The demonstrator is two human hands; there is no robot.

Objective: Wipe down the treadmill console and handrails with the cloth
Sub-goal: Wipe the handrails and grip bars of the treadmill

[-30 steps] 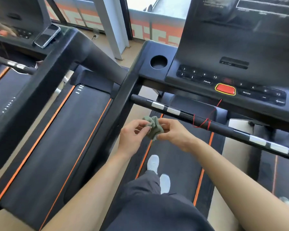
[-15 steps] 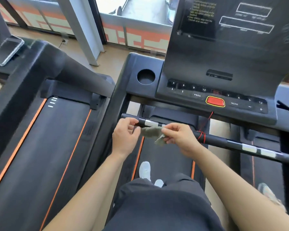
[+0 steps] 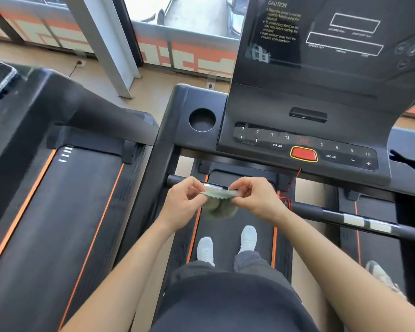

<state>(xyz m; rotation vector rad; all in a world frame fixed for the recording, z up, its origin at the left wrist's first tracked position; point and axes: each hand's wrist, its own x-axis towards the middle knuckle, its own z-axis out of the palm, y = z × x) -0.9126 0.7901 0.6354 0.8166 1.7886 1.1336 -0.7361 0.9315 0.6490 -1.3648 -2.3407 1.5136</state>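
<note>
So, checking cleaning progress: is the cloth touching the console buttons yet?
No, both hands hold the cloth down by the front handrail, below the console.

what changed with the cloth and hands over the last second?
The cloth, bunched between both hands a second ago, is now pulled open, its top edge stretched between the left hand and right hand in front of the crossbar. Both hands kept their grip; no wiping has started.

Head camera (sole view) looks steeply down, close over console [image 3: 304, 140].

cloth [image 3: 218, 207] grey-green | console [image 3: 304, 111] black | stop button [image 3: 304, 154] red, yellow-rimmed | shoes [image 3: 248, 238] white
</note>
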